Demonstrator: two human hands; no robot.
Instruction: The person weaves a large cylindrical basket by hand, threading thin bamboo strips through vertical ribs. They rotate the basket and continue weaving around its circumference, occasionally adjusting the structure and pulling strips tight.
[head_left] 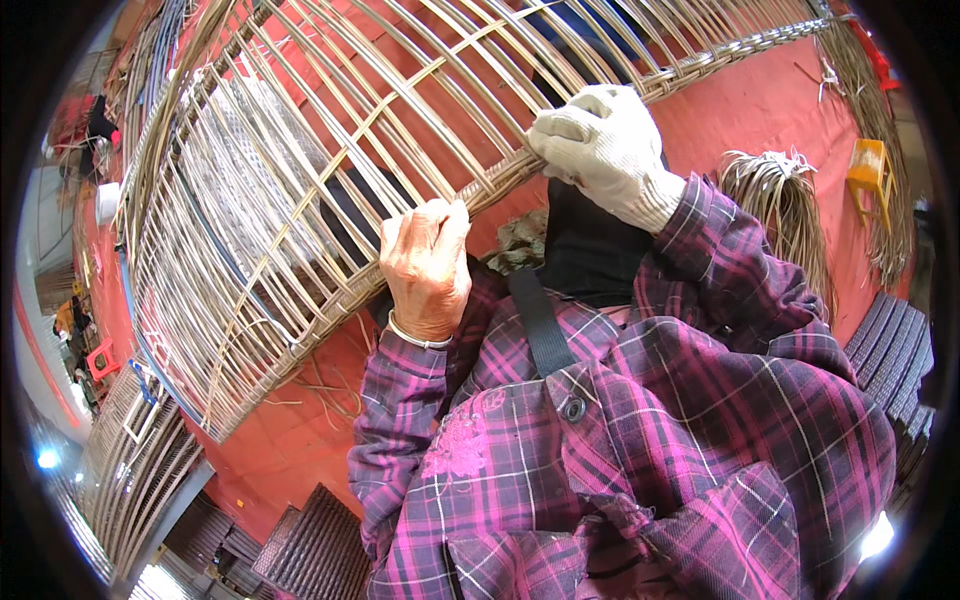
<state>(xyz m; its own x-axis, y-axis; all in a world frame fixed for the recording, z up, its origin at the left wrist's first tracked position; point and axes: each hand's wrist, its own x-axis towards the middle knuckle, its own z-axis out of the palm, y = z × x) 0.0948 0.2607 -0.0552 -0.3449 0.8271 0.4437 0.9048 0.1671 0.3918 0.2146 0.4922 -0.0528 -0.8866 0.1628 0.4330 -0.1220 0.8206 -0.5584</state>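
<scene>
A large wicker panel [355, 165] of long pale rods, crossed by thin strands, spans the upper left and top. Along its near side runs a braided border [497, 182]. My bare left hand [428, 270], with a pale band at the wrist, is closed on this border, fingers curled over it. Further right, my right hand [605, 155], in a white knitted glove, also grips the border, its fingertips bent round the edge. Whether either hand pinches a single strand is hidden by the fingers.
A red sheet [765, 115] covers the floor. To the right lie a bundle of brown strands [775, 205], a yellow stool [870, 172] and dark woven panels [890, 345]. More dark woven pieces [315, 545] lie at lower left, near curved rods [130, 465]. A red stool [102, 358] is far left.
</scene>
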